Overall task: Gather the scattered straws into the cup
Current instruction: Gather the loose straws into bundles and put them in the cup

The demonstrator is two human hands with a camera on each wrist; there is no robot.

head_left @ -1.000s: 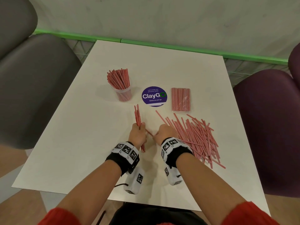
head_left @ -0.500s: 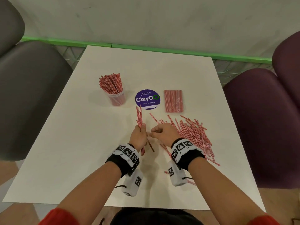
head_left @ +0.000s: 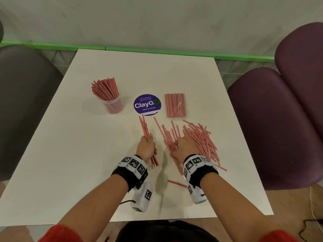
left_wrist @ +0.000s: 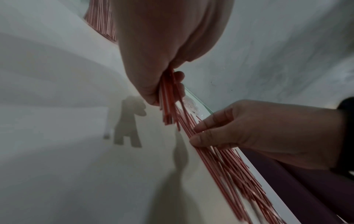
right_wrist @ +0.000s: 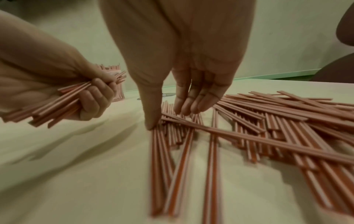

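A clear plastic cup (head_left: pixel 114 105) stands at the back left of the white table (head_left: pixel 73 154), packed with red-and-white straws. My left hand (head_left: pixel 146 147) grips a bundle of straws (head_left: pixel 144 127) lengthwise; its fist wraps the bundle (right_wrist: pixel 63 98) in the right wrist view. To its right lies a scattered pile of straws (head_left: pixel 197 140). My right hand (head_left: pixel 181 147) rests on the pile's left edge, thumb and straight fingertips (right_wrist: pixel 191 106) touching the straws (right_wrist: pixel 182 128) and gripping none.
A purple round "ClayGo" sticker (head_left: pixel 147 104) lies mid-table. A flat clear packet of straws (head_left: pixel 175 105) sits right of it. One stray straw (head_left: pixel 176 183) lies near my right wrist. A grey chair (head_left: pixel 22 102) stands left, purple chairs (head_left: pixel 279 119) right.
My right hand has moved away from the left hand's bundle, rightward onto the scattered pile. The left hand keeps its grip on the bundle.
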